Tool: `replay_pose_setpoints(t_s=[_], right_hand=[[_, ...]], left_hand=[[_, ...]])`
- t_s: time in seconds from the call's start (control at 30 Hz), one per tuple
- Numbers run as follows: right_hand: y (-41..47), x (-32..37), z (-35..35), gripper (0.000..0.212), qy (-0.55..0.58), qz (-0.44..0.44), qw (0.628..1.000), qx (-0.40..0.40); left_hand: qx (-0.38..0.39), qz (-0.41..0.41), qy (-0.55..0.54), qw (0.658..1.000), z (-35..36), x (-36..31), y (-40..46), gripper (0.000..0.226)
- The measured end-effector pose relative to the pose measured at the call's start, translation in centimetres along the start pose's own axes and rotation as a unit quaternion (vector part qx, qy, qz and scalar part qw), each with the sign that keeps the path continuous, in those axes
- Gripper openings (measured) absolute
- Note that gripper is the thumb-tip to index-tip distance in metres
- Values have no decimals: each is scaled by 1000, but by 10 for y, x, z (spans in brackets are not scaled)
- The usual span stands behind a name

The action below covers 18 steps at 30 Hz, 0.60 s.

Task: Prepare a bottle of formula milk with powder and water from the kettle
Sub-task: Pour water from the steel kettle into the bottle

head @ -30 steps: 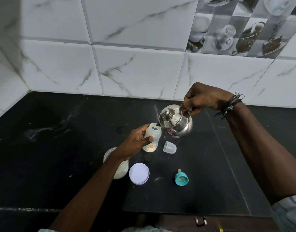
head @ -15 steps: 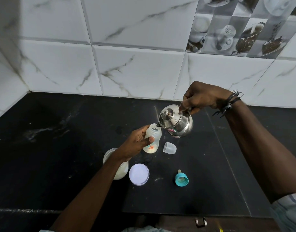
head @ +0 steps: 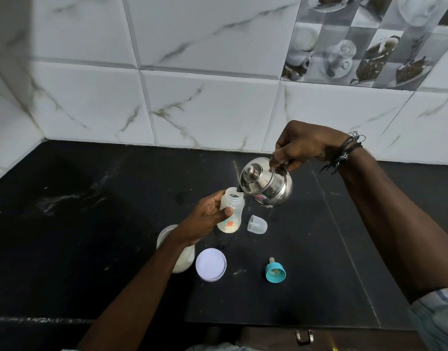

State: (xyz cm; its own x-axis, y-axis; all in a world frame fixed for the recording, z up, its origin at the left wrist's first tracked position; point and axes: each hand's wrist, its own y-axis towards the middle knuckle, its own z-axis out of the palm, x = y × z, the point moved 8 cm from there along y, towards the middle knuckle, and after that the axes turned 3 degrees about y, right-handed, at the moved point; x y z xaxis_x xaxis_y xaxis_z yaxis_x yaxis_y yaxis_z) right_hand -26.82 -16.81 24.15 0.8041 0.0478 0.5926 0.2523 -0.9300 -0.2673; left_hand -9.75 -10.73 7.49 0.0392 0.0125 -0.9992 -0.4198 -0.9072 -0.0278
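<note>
Where the black stone counter [head: 66,249] runs back to the white marble-patterned wall tiles [head: 205,110], the things sit in a loose group near the middle; furthest left is an open jar of white powder [head: 185,259], partly hidden under the left forearm, and just to its right lies a round pale lilac lid [head: 210,265], flat on the counter and close beside the jar. The left hand [head: 207,219] is closed around the baby bottle [head: 230,211], thumb across its front, holding it upright with its base at or just above the counter, which the angle does not settle; the bottle is open at the top, shows a red printed mark low on its side, and has a pale layer at the bottom. To the right of the bottle a clear plastic cap [head: 257,224] lies on its side; nearer the front edge stands a teal teat ring [head: 275,270] with the teat pointing away from the camera. Above the cap, the right hand [head: 301,145] grips the handle of a small steel kettle [head: 267,184], lid on, tilted leftward so that its dark spout meets the bottle's mouth; whether water is running is too fine to see. Dark thread bands [head: 347,150] circle the right wrist.
</note>
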Motion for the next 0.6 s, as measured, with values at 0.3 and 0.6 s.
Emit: replay_pose_setpoints(t_s=[0.3,0.6], right_hand=[[-2,8,-2,22,-38,-8,999,4],[-3,12,-2,21,-49,-9,999,6]], left_hand=[[1,-6,5,1000,0,-1,-2,76],[-3,-4,20,1000,1,-1,-2,63]])
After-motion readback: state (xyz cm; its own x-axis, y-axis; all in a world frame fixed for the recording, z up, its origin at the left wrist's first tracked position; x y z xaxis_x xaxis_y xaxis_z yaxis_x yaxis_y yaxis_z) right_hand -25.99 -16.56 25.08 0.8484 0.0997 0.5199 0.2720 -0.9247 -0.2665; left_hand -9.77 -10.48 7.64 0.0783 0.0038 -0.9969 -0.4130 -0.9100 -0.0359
